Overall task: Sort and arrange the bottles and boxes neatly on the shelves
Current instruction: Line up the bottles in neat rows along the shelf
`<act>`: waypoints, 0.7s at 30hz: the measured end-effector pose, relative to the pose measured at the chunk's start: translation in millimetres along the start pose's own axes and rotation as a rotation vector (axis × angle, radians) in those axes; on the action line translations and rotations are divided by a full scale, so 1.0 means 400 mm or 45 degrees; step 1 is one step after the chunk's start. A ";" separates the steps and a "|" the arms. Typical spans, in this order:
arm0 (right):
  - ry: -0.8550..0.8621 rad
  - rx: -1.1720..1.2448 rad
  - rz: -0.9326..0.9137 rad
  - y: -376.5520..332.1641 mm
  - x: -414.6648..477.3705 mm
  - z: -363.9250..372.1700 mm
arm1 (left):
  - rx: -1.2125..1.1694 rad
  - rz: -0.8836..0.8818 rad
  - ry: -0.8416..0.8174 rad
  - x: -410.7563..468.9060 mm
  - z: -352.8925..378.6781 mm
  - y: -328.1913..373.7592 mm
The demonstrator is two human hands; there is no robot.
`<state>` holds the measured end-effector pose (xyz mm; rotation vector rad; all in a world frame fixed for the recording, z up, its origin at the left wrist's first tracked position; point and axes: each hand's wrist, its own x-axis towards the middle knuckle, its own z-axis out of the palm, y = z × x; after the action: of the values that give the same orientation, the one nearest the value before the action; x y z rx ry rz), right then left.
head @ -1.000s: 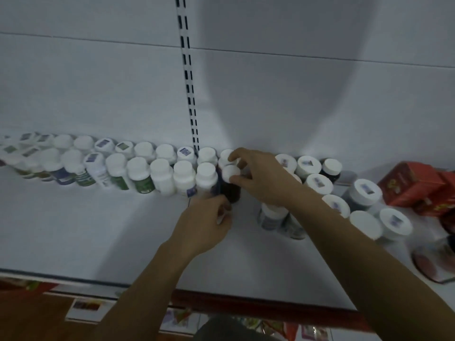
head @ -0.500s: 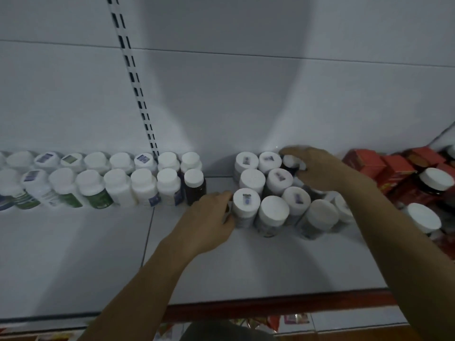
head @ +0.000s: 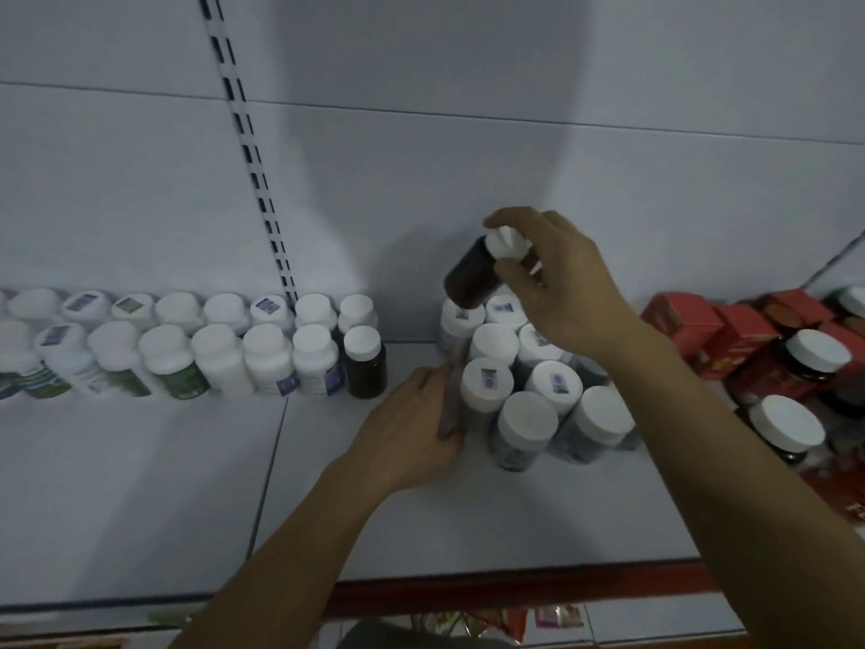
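Got a dark brown bottle [head: 470, 276] with a white cap up in the air, tilted, base toward the back left, lifted clear above the cluster of white-capped bottles [head: 529, 419] at the middle right of the shelf [head: 187, 484]. Pinched at the cap by the right hand [head: 561, 283], grip curled round the top with thumb and fingertips. Left hand [head: 412, 428] down low on the shelf, pressed against the side of the front-left bottle [head: 487, 384] of that cluster. Grip there wrapped round it or just laid flat? Can't tell, too blurry. Two tidy rows of white bottles [head: 220, 353] off to the left along the back panel [head: 468, 156], ending in another dark bottle [head: 365, 367] just right of the slotted upright [head: 252, 171]. Bare gap between that one and the cluster. Loads of open shelf in front, all the way to the red front edge [head: 515, 587]. Tighter on the right: red boxes [head: 683, 320] near the cluster, dark jars with white lids [head: 786, 423] in front of them, close by the right forearm
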<state>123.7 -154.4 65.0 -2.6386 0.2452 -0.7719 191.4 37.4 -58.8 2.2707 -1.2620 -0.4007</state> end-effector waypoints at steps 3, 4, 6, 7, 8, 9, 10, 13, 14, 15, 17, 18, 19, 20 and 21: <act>-0.170 0.033 -0.064 -0.059 0.021 0.073 | 0.144 0.023 -0.053 -0.042 -0.024 -0.065; -0.218 -0.005 -0.096 -0.071 0.026 0.100 | 0.173 0.057 -0.106 -0.059 -0.032 -0.087; -0.279 -0.108 -0.131 -0.085 0.035 0.152 | 0.220 0.119 -0.221 -0.096 -0.046 -0.128; -0.304 -0.143 -0.113 -0.088 0.041 0.175 | 0.237 0.143 -0.245 -0.110 -0.051 -0.143; -0.335 -0.158 -0.077 -0.091 0.047 0.197 | 0.247 0.159 -0.241 -0.121 -0.053 -0.155; -0.372 -0.156 -0.033 -0.094 0.052 0.216 | 0.249 0.168 -0.222 -0.130 -0.054 -0.162; -0.413 -0.145 0.007 -0.096 0.056 0.233 | 0.243 0.174 -0.197 -0.136 -0.053 -0.166; -0.483 -0.139 0.063 -0.092 0.052 0.262 | 0.200 0.179 -0.115 -0.144 -0.045 -0.165; -0.473 -0.138 0.068 -0.087 0.048 0.260 | 0.192 0.172 -0.104 -0.143 -0.043 -0.164; -0.453 -0.124 0.064 -0.082 0.042 0.251 | 0.193 0.160 -0.105 -0.143 -0.042 -0.163; -0.395 -0.078 0.034 -0.071 0.028 0.217 | 0.221 0.137 -0.130 -0.137 -0.041 -0.157; -0.352 -0.055 0.025 -0.064 0.019 0.195 | 0.238 0.127 -0.140 -0.131 -0.041 -0.150; -0.302 -0.033 0.029 -0.054 0.009 0.169 | 0.245 0.119 -0.138 -0.124 -0.042 -0.140; -0.242 -0.014 0.044 -0.042 -0.005 0.142 | 0.232 0.110 -0.122 -0.115 -0.040 -0.127; -0.180 0.001 0.063 -0.029 -0.023 0.114 | 0.190 0.102 -0.098 -0.106 -0.038 -0.111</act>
<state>141.9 -127.2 29.8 -2.6613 0.2699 -0.5660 207.3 97.3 -70.6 2.3378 -1.4614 -0.3792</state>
